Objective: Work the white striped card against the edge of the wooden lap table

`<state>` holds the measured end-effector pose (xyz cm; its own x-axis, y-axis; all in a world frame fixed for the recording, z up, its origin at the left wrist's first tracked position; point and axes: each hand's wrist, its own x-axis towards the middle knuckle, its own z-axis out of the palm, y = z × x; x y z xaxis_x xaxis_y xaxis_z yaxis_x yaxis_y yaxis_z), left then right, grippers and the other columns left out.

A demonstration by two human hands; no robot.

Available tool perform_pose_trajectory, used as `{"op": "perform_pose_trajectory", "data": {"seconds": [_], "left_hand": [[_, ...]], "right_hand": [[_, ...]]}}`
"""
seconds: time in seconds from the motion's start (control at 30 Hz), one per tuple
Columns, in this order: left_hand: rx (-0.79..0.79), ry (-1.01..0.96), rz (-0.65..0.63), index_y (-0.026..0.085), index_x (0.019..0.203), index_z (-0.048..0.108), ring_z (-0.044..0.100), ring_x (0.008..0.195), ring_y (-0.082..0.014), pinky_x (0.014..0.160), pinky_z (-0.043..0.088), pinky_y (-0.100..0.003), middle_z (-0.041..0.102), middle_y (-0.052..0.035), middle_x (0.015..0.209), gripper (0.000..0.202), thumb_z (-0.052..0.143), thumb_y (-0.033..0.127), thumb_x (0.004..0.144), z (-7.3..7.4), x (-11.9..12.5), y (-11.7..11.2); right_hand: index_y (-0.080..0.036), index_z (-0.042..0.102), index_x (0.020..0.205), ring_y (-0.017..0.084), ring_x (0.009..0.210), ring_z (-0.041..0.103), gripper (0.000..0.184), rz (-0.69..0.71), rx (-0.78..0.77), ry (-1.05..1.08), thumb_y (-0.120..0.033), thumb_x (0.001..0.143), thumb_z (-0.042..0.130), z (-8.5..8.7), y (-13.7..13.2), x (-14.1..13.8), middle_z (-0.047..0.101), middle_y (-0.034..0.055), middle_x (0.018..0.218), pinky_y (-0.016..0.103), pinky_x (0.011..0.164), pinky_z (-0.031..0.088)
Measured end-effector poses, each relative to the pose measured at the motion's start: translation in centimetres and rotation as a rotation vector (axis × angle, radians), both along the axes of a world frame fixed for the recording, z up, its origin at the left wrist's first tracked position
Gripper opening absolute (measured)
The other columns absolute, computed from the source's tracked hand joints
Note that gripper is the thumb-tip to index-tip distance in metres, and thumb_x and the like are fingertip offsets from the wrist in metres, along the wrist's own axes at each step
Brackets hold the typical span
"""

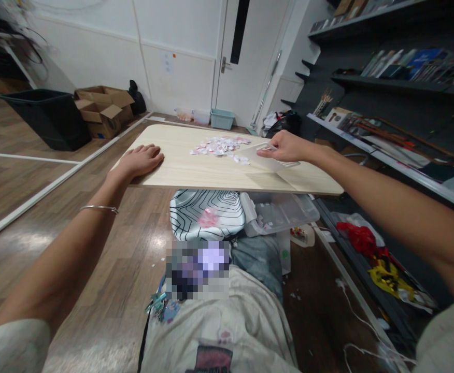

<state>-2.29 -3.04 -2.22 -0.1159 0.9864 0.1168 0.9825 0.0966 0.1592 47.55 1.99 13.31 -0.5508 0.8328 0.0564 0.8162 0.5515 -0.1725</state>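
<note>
My left hand (140, 160) lies flat, fingers together and stretched out, on the left edge of a light wooden tabletop (196, 168). My right hand (283, 147) is closed on the upper edge of a flat white plastic lid (268, 157) that rests tilted on the table. Just left of that lid lies a heap of small pink and white paper pieces (221, 146). A thin silver bangle (99, 209) circles my left wrist.
Under the table sit a black-and-white patterned cushion (206, 212) and a clear plastic box (279, 213). Dark shelving (386, 83) with books and brushes lines the right side. A black bin (46, 116) and cardboard boxes (102, 110) stand at the far left. A white door (246, 57) is behind.
</note>
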Motion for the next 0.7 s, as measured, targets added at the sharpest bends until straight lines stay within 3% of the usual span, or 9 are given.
{"op": "perform_pose_trajectory", "data": {"seconds": [0.2, 0.47, 0.57, 0.7], "left_hand": [[0.014, -0.01, -0.022, 0.024, 0.187, 0.073, 0.062, 0.178, -0.0433, 0.149, 0.047, -0.057, 0.071, -0.0151, 0.194, 0.08, 0.042, 0.058, 0.122, -0.38, -0.33, 0.3], [0.023, -0.005, -0.019, 0.023, 0.185, 0.075, 0.062, 0.179, -0.0424, 0.148, 0.047, -0.056, 0.07, -0.0156, 0.195, 0.078, 0.04, 0.054, 0.122, -0.47, -0.37, 0.33], [0.026, -0.014, -0.024, 0.022, 0.185, 0.075, 0.061, 0.18, -0.0431, 0.148, 0.047, -0.059, 0.07, -0.0169, 0.194, 0.079, 0.037, 0.052, 0.123, -0.59, -0.46, 0.44], [0.03, -0.013, -0.017, 0.023, 0.186, 0.074, 0.06, 0.181, -0.0402, 0.15, 0.045, -0.055, 0.069, -0.0153, 0.195, 0.079, 0.035, 0.054, 0.125, -0.76, -0.64, 0.6]], "right_hand": [[-0.029, 0.058, 0.071, 0.021, 0.072, 0.049, 0.089, 0.014, -0.005, -0.066, -0.111, 0.094, 0.084, 0.06, 0.14, 0.29, 0.045, -0.0012, 0.069, 0.039, 0.068, 0.035], [-0.03, 0.048, 0.067, 0.02, 0.071, 0.037, 0.086, 0.027, 0.004, -0.134, -0.102, 0.096, 0.086, -0.14, 0.15, 0.06, 0.034, -0.0036, 0.067, 0.043, 0.073, 0.028], [-0.03, 0.053, 0.068, 0.021, 0.073, 0.039, 0.081, 0.044, -0.011, -0.14, -0.098, 0.096, 0.087, -0.47, 0.09, -0.12, 0.036, -0.0034, 0.067, 0.044, 0.075, 0.029], [-0.029, 0.062, 0.071, 0.021, 0.074, 0.038, 0.075, 0.043, 0.012, -0.109, -0.094, 0.099, 0.085, -0.73, -0.1, -0.23, 0.037, -0.0035, 0.068, 0.044, 0.078, 0.033]]}}
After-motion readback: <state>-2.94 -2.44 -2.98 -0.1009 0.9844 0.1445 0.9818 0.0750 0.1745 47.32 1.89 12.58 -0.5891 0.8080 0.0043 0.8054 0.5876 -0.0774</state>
